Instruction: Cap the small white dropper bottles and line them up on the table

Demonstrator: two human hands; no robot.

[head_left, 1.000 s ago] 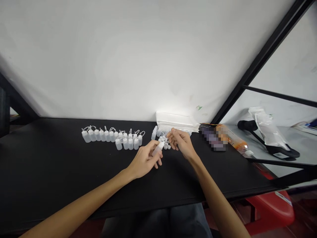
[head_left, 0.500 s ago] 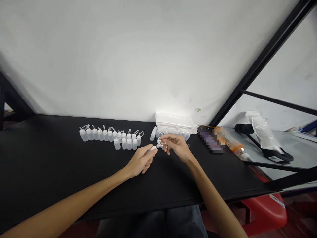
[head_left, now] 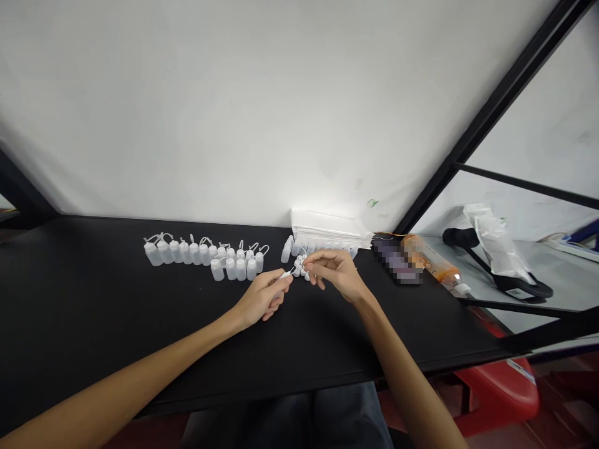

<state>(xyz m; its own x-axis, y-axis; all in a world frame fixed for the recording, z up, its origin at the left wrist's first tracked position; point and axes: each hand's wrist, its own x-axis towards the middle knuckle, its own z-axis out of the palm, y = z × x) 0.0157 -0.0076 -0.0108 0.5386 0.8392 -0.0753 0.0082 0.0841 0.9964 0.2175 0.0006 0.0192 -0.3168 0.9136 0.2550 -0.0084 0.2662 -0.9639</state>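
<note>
A small white bottle [head_left: 283, 276] is wrapped in the fingers of my left hand [head_left: 264, 298], its tip pointing up and right. Just right of that tip, my right hand [head_left: 333, 272] has thumb and forefinger pinched together; what lies between them is too small to make out. Small white caps [head_left: 299, 262] lie on the black table behind and between my hands. To the left, several capped white bottles [head_left: 194, 252] stand in a long row, with a shorter row [head_left: 241, 269] in front at its right end.
White sheets [head_left: 330, 228] are stacked by the wall, with more small bottles along their front edge. Right of them lie a dark blurred object [head_left: 397, 262] and an orange-labelled bottle [head_left: 437, 267]. A black frame [head_left: 496, 112] rises at the right, a red stool [head_left: 500, 393] below.
My hands have moved slightly apart, and the tip of the held bottle is now clear of my right fingers. The whole view has shifted a little.
</note>
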